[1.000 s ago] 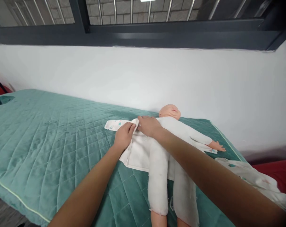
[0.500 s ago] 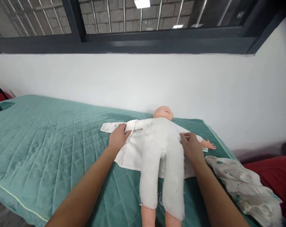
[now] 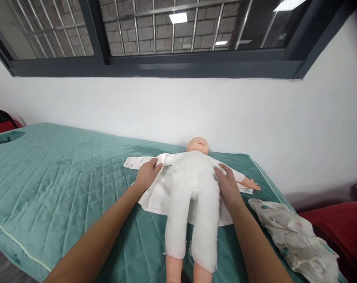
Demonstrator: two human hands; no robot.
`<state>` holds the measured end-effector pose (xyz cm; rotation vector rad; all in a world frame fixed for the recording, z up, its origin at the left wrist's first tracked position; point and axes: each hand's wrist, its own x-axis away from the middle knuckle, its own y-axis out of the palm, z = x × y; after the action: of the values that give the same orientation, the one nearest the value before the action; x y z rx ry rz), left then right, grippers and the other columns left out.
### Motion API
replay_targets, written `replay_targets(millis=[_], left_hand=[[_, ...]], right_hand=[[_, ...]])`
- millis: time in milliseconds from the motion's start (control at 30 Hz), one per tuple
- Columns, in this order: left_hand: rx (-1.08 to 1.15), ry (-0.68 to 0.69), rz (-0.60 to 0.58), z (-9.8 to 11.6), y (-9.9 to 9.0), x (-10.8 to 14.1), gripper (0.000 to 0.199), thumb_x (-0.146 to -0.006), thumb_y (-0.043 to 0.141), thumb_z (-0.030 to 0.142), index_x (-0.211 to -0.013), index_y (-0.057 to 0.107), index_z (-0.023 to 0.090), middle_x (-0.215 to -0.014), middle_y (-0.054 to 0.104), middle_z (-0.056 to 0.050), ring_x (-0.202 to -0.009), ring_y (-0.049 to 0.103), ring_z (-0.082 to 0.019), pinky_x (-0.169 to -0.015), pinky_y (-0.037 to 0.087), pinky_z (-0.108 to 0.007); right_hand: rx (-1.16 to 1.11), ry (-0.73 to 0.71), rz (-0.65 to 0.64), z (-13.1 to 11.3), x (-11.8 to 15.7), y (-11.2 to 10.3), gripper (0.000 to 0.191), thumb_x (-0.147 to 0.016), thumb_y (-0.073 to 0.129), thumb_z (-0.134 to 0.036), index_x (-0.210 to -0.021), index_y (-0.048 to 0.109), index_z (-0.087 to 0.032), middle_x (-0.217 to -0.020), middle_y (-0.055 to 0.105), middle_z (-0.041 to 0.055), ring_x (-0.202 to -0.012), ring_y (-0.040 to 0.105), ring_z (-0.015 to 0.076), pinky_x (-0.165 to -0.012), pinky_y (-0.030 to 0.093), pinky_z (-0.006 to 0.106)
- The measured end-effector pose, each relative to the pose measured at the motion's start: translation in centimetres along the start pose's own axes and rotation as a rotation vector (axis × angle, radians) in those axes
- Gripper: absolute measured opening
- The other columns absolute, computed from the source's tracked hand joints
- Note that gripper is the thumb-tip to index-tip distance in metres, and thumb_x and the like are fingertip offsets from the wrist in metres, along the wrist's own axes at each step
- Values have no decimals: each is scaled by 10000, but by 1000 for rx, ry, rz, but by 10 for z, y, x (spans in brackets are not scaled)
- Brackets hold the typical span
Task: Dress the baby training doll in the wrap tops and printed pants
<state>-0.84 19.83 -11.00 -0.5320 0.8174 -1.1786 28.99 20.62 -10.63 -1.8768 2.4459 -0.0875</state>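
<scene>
A baby doll [image 3: 192, 173] with a white padded body lies on its back, its head against the wall side. Spread open beneath it is a white baby shirt [image 3: 155, 196] with a printed sleeve reaching out to the left. My left hand [image 3: 148, 173] pinches the shirt's edge near the doll's shoulder on the left. At the doll's right side, my right hand [image 3: 229, 185] grips the torso below the armpit, with thumb and forefinger showing and the other fingers partly hidden. The doll's arm on the right stretches outward past my hand, its palm bare.
A green quilted bed cover [image 3: 78, 177] spreads under everything. Crumpled printed baby cloth [image 3: 296, 236] lies at the right, beside something red [image 3: 340, 224]. Behind the bed rise a white wall [image 3: 137, 110] and a dark-framed window [image 3: 166, 65] with metal bars.
The view has tilted up a little, and the doll appears slightly further left. Both hands stay close to the same spots on the shirt and the doll.
</scene>
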Motion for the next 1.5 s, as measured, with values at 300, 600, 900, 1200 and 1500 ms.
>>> replay_targets(millis=[300, 600, 900, 1200, 1500], left_hand=[[82, -2, -21, 41, -1, -33, 354, -940, 385, 380, -754, 600, 170, -802, 656, -45, -764, 554, -178, -707, 389, -275], [27, 76, -80, 74, -14, -44, 400, -950, 361, 383, -759, 633, 161, -751, 649, -37, -704, 537, -160, -633, 360, -260], [-162, 86, -150, 118, -18, -31, 286, -913, 448, 271, -980, 697, 146, -1017, 719, -145, -959, 647, -248, -829, 447, -320], [-66, 429, 128, 105, -34, 110, 285, -970, 410, 286, -1168, 615, 273, -1134, 650, -78, -1049, 618, -228, -914, 500, -383], [67, 108, 196, 43, -27, 142, 361, -905, 570, 343, -1257, 560, 263, -1202, 530, -82, -1134, 535, -235, -969, 499, -422]], right_hand=[[0, -70, -115, -8, 9, 5, 761, -765, 656, -582, -1436, 409, -322, -1310, 612, 55, -1181, 593, 273, -1002, 508, 415], [-6, -66, -285, -11, 18, 27, 831, -768, 664, -620, -1464, 356, -288, -1483, 437, 147, -1404, 388, 286, -1148, 327, 470], [112, -136, -452, 8, 14, 37, 797, -861, 550, -627, -1518, 236, -303, -1600, 267, 71, -1501, 188, 219, -1224, 173, 427], [89, -186, -435, 11, 15, 31, 775, -850, 591, -603, -1496, 289, -298, -1558, 356, 81, -1466, 290, 220, -1200, 232, 440], [162, -154, -390, 5, 20, 32, 813, -830, 588, -643, -1505, 310, -286, -1546, 377, 115, -1445, 331, 246, -1191, 238, 449]])
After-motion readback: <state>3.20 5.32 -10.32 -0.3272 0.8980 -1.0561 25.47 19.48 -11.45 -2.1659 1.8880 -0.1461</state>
